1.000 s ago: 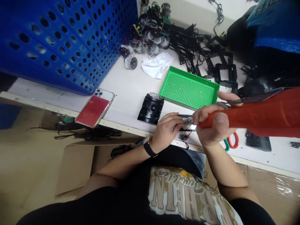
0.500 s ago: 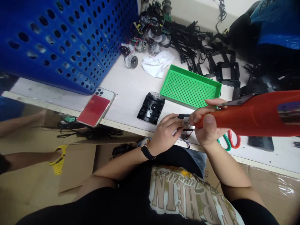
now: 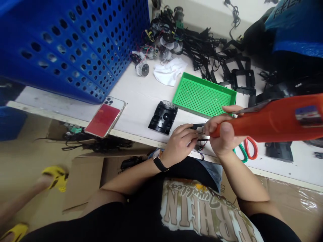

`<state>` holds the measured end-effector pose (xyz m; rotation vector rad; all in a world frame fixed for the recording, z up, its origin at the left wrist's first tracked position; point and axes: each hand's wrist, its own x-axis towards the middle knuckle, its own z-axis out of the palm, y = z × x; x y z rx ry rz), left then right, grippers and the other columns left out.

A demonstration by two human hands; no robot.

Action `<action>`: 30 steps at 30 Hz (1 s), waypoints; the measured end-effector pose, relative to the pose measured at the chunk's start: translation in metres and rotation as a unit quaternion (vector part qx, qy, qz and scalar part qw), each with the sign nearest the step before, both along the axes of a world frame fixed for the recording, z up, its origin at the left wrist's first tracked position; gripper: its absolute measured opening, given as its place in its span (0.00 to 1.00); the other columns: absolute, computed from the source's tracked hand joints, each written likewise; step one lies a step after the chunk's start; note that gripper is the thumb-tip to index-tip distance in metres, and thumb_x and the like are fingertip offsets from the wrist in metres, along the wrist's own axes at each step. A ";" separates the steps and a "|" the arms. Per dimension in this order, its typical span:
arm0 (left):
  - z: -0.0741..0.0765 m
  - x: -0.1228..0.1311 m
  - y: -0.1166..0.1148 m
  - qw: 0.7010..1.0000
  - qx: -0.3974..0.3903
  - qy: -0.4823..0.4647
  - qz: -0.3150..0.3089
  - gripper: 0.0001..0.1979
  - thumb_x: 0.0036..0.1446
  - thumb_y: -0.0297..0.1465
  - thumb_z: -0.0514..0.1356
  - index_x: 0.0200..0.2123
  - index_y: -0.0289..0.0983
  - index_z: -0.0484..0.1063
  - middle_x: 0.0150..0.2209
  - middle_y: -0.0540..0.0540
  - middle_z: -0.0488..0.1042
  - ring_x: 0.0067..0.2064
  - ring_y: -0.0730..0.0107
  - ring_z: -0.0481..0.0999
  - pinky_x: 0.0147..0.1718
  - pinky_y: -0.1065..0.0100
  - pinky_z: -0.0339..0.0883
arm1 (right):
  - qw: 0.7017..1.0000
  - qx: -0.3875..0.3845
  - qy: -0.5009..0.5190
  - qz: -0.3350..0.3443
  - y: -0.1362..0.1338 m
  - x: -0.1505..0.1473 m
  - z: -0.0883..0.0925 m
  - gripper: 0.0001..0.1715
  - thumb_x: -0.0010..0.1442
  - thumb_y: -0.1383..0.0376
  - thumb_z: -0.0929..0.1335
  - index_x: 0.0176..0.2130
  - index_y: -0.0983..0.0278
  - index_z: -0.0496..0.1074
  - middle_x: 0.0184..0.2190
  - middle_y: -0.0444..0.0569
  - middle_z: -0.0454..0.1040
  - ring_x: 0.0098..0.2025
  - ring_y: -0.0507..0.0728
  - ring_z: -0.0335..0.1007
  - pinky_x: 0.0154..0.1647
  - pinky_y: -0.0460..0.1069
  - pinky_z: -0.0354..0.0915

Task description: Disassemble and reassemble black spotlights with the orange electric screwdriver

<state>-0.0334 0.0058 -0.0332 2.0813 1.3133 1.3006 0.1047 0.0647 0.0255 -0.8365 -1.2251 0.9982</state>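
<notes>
Wired assembly (image 3: 198,126): this small dark piece is lying between the left hand (image 3: 178,144) and the right hand (image 3: 224,136), close to the front edge of the white bench (image 3: 137,104). Fingers are covering most of it, so its long axis is not showing clearly. It is serving here as clock centre, with twelve pointing to the far side.
Thin wires (image 3: 202,147): they are coming out toward six o'clock.
Orange power tool (image 3: 267,124): looking like an electric screwdriver, it is stretching along the nine-to-three line, its thick body lying at three, its nose pointing to nine, at the assembly.
Right hand: at three o'clock, it is closing firmly around the front end of the tool. Its fingers are hiding the tip, so one cannot tell whether this is touching the assembly.
Left hand: at nine o'clock, its fingers are lying close together, their ends reaching the assembly; whether they are pinching some part, one cannot tell.
Nearer hand: both are meeting at the assembly from opposite sides; neither is standing clearly nearer.
Black housing (image 3: 163,117): it is sitting toward ten o'clock, apart from the left hand.
Green perforated tray (image 3: 202,95): it is lying at twelve.
</notes>
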 end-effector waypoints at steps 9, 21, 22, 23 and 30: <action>0.007 0.005 0.006 0.998 0.021 -0.056 -0.008 0.02 0.68 0.28 0.66 0.43 0.39 0.80 0.41 0.45 0.86 0.51 0.61 0.83 0.53 0.55 0.80 | 0.988 0.100 0.116 -0.031 -0.009 -0.003 0.034 0.09 0.62 0.56 0.73 0.40 0.55 0.72 0.16 0.33 0.62 0.12 0.49 0.55 0.13 0.46 0.59; 0.055 -0.002 0.113 0.943 -0.024 0.323 -0.073 0.08 0.68 0.30 0.61 0.37 0.36 0.80 0.39 0.40 0.80 0.47 0.49 0.74 0.48 0.51 0.68 | 0.983 0.085 0.086 -0.135 0.006 0.027 0.016 0.16 0.62 0.50 0.75 0.41 0.57 0.71 0.18 0.34 0.64 0.12 0.49 0.56 0.13 0.46 0.58; 0.056 0.002 0.123 0.932 -0.049 0.351 -0.072 0.09 0.68 0.29 0.60 0.37 0.35 0.80 0.40 0.38 0.80 0.49 0.47 0.75 0.49 0.50 0.68 | 0.985 0.076 0.080 -0.132 0.005 0.027 0.013 0.17 0.62 0.50 0.74 0.39 0.58 0.70 0.18 0.34 0.64 0.13 0.49 0.57 0.14 0.46 0.59; 0.058 0.006 0.131 0.920 -0.077 0.378 -0.077 0.10 0.69 0.29 0.59 0.39 0.34 0.81 0.42 0.37 0.81 0.50 0.46 0.75 0.49 0.50 0.68 | 0.987 0.068 0.072 -0.130 0.004 0.026 0.011 0.18 0.62 0.49 0.74 0.38 0.58 0.70 0.18 0.34 0.65 0.14 0.49 0.58 0.15 0.46 0.61; 0.060 0.013 0.140 0.887 -0.148 0.429 -0.084 0.11 0.70 0.29 0.58 0.45 0.32 0.81 0.49 0.35 0.83 0.55 0.46 0.77 0.52 0.52 0.67 | 0.993 0.079 0.055 -0.071 0.006 0.031 0.008 0.15 0.64 0.53 0.75 0.44 0.57 0.72 0.20 0.35 0.68 0.16 0.49 0.62 0.17 0.46 0.62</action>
